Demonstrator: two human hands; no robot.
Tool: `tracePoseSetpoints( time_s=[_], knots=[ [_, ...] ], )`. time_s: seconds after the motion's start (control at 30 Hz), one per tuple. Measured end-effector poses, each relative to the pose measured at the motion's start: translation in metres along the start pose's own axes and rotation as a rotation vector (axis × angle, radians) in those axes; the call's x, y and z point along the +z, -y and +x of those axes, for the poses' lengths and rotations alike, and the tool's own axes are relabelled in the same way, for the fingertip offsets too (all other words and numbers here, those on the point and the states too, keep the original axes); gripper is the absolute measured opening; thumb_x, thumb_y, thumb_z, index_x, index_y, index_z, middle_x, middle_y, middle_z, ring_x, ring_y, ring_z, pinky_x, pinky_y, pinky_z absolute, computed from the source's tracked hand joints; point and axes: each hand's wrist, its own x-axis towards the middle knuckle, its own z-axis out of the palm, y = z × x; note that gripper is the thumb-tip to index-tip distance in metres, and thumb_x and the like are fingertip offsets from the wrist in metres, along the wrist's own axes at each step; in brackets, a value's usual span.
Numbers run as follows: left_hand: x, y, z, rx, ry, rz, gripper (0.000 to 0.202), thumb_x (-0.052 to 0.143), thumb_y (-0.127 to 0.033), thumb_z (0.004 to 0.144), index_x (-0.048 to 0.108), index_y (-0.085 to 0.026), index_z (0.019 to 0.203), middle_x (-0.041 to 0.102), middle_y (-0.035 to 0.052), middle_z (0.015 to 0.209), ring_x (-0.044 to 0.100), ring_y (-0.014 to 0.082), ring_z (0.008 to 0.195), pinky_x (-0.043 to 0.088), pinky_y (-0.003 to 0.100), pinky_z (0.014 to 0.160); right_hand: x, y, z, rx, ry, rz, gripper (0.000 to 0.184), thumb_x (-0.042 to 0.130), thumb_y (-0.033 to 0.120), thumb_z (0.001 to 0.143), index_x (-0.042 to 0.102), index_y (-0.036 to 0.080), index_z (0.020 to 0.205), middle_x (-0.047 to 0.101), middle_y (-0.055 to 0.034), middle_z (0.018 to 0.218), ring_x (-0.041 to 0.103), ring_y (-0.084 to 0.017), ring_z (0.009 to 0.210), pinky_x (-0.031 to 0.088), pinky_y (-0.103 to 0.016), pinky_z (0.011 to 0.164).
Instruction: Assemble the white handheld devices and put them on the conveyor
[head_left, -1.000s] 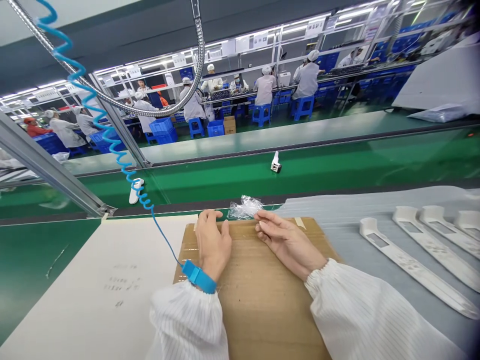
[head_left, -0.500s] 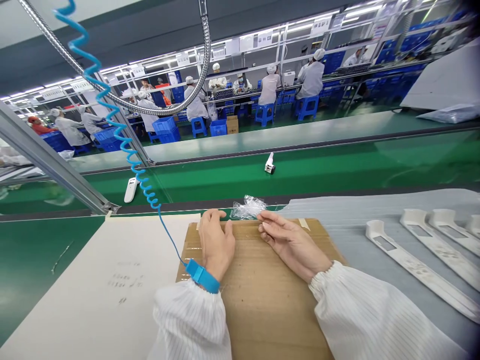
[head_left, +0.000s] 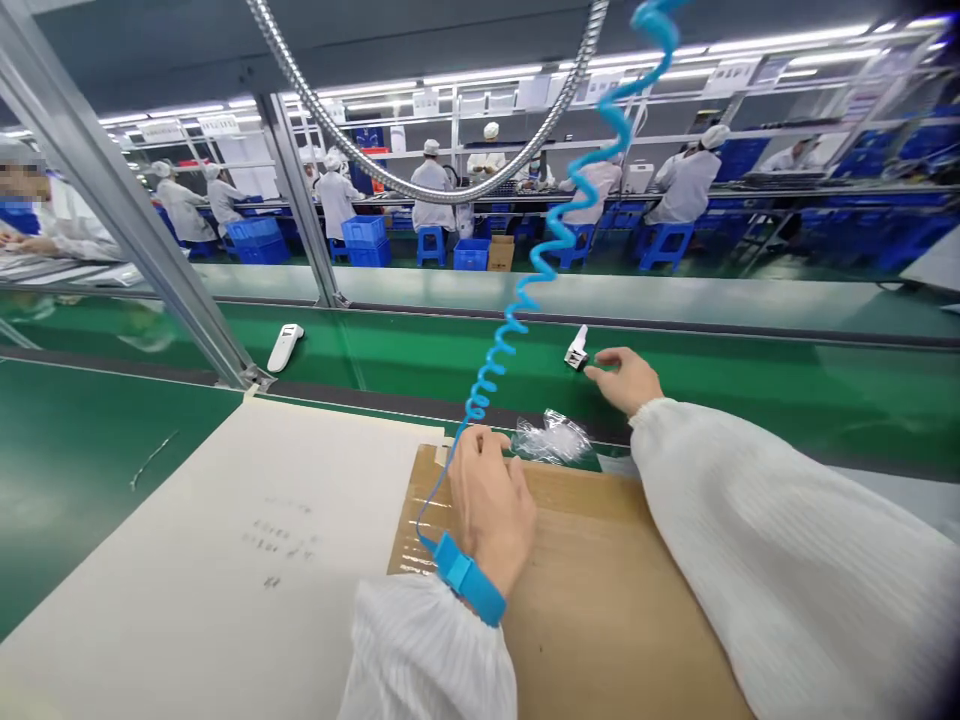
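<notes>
My right hand [head_left: 624, 381] reaches over the green conveyor belt [head_left: 420, 350], its thumb and fingers apart and holding nothing. Just left of its fingertips lies a small white handheld device [head_left: 576, 350] with a dark end; a slight gap seems to separate them. My left hand [head_left: 493, 498] rests at the far edge of a brown cardboard sheet [head_left: 592, 590], fingers loosely bent and thumb apart, with nothing visible in it. A blue wrist strap [head_left: 469, 578] circles that wrist. Crumpled clear plastic wrap [head_left: 553, 437] sits between the cardboard and the belt.
A coiled blue cord [head_left: 544, 262] runs from the strap up across the view. Another white device [head_left: 286, 347] lies on the belt's left, near a metal post [head_left: 161, 250]. White paper [head_left: 300, 480] covers the bench at left. Co-workers sit beyond the belt.
My right hand has moved from above the cardboard forward to the device on the belt. My left hand stays on the cardboard. The view has turned, and the white parts at right are out of sight.
</notes>
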Motion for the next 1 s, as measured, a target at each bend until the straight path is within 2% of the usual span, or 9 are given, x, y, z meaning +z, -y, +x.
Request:
tracePoseSetpoints(
  time_s=[0.13,0.27,0.4,0.57,0.63,0.7,0.8,0.9,1.0],
  knots=[
    [-0.001,-0.001,0.001,-0.033,0.008,0.007,0.018,0.056,-0.008,0.082,0.055,-0.021,0.094,0.059,0.0109,0.108,0.057,0.029,0.108,0.046,0.05,0.095,0.036,0.001,0.019,-0.04,-0.03,-0.093,0.041,0.067,0.024,0.073,0.06,0.015,0.113,0.059,-0.0206,0.127,0.048,-0.036,0.126,0.036,-0.051,0.103],
    [-0.003,-0.002,0.002,-0.044,0.012,-0.003,0.017,0.056,-0.008,0.082,0.055,-0.021,0.093,0.06,0.011,0.107,0.057,0.0296,0.108,0.046,0.05,0.095,0.038,0.008,0.014,-0.044,0.007,-0.116,0.038,0.06,0.025,0.082,0.06,0.011,0.117,0.064,-0.0237,0.118,0.053,-0.04,0.121,0.039,-0.053,0.101],
    [-0.005,-0.005,0.002,0.023,0.013,-0.051,0.017,0.051,-0.012,0.088,0.058,-0.02,0.101,0.061,0.0111,0.112,0.056,0.0279,0.113,0.047,0.048,0.098,-0.003,0.022,-0.01,-0.111,0.061,0.036,0.033,0.047,0.032,0.094,0.059,0.02,0.123,0.069,-0.0138,0.117,0.066,-0.028,0.102,0.047,-0.041,0.094],
    [-0.01,-0.017,0.0,0.177,-0.03,-0.104,0.038,0.045,-0.029,0.098,0.051,-0.018,0.134,0.048,0.0128,0.147,0.039,0.0269,0.14,0.033,0.047,0.116,-0.071,0.037,-0.078,-0.095,0.395,0.444,0.04,0.06,0.057,0.088,0.068,0.029,0.116,0.072,-0.0053,0.111,0.067,-0.027,0.102,0.051,-0.041,0.094],
    [-0.014,-0.022,-0.002,0.191,0.067,-0.18,0.043,0.048,-0.034,0.097,0.05,-0.019,0.137,0.05,0.0112,0.147,0.044,0.0254,0.137,0.035,0.042,0.114,-0.088,0.038,-0.11,-0.077,0.519,0.539,0.05,0.066,0.062,0.081,0.068,0.029,0.119,0.072,-0.0048,0.112,0.066,-0.027,0.105,0.051,-0.043,0.098],
    [-0.017,-0.027,-0.004,0.152,0.28,-0.253,0.039,0.052,-0.036,0.095,0.057,-0.021,0.131,0.064,0.0086,0.13,0.058,0.0241,0.119,0.046,0.038,0.102,-0.098,0.036,-0.136,-0.092,0.593,0.529,0.052,0.065,0.063,0.082,0.066,0.029,0.122,0.072,-0.0053,0.115,0.066,-0.028,0.107,0.05,-0.045,0.1],
    [-0.019,-0.031,-0.008,0.071,0.506,-0.233,0.027,0.052,-0.034,0.093,0.068,-0.023,0.112,0.073,0.0034,0.097,0.066,0.0208,0.087,0.049,0.032,0.078,-0.103,0.026,-0.159,-0.239,0.438,0.289,0.049,0.054,0.062,0.091,0.062,0.03,0.126,0.068,-0.0066,0.122,0.065,-0.028,0.109,0.051,-0.045,0.096],
    [-0.019,-0.032,-0.011,0.065,0.467,-0.167,0.024,0.052,-0.033,0.092,0.07,-0.025,0.105,0.073,0.0019,0.089,0.065,0.0201,0.082,0.046,0.031,0.075,-0.105,0.017,-0.165,-0.542,0.191,0.022,0.038,0.052,0.054,0.095,0.062,0.029,0.122,0.066,-0.008,0.122,0.063,-0.026,0.106,0.05,-0.042,0.09],
    [-0.019,-0.033,-0.013,0.1,0.459,-0.131,0.024,0.052,-0.033,0.092,0.07,-0.027,0.106,0.074,0.0026,0.091,0.065,0.0211,0.082,0.044,0.031,0.074,-0.104,0.016,-0.166,-0.813,0.068,-0.246,0.02,0.056,0.041,0.096,0.066,0.027,0.105,0.068,-0.0069,0.111,0.062,-0.024,0.097,0.045,-0.04,0.083]
  ],
)
